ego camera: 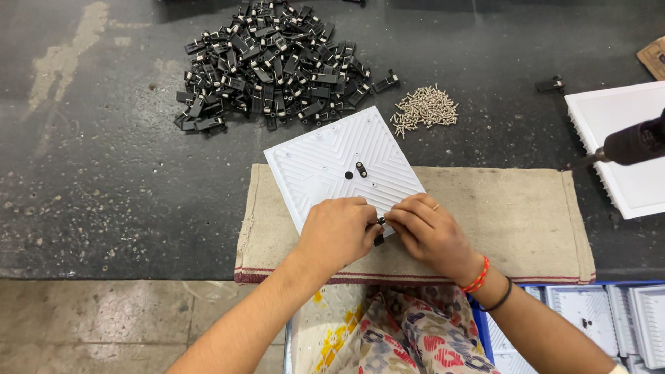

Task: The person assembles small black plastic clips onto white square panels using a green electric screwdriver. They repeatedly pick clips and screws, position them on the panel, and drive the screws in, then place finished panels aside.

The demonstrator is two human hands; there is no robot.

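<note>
Head view: a person bends over a dark surface, both hands at the near edge of a white ribbed panel lying on a beige cloth.
Step in hand: by the look of it, fitting a small black clip to the panel's near edge; one clip already sits near the panel's centre.
Left hand: knuckles up, fingers curled into a closed grip, pinching at the clip beside the panel edge.
Right hand: fingertips pressed together against the left's, closed on the same small part or a screw; which one cannot be told.
Next move, as a judgement: it calls for steadying the clip square on the panel before fastening.
Supplies: a heap of black clips and a small pile of screws lie beyond the panel.
Right edge: a driver reaches in over another white panel.
</note>
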